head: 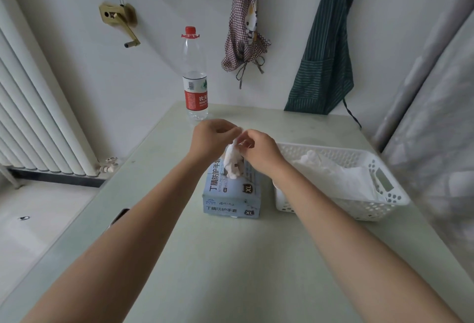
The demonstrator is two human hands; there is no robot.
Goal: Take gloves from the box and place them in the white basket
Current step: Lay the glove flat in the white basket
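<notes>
White glove hangs upright from the glove box opening, its top pinched by both the left hand and right hand. The white basket, just right of the box, lies nearer the right hand.

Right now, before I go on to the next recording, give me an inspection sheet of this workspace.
Surface: pale green table, bare in front of the box.
Job's things: glove box lying flat beside the white basket; a white glove partly out of the box's opening; more white gloves already in the basket.
Clutter: water bottle with red cap, upright at the far edge.
Hands: left hand and right hand both pinch the top of the glove above the box.
Cables: nothing seen.
Surroundings: radiator at left; checked apron and striped green apron hanging on the wall.
</notes>
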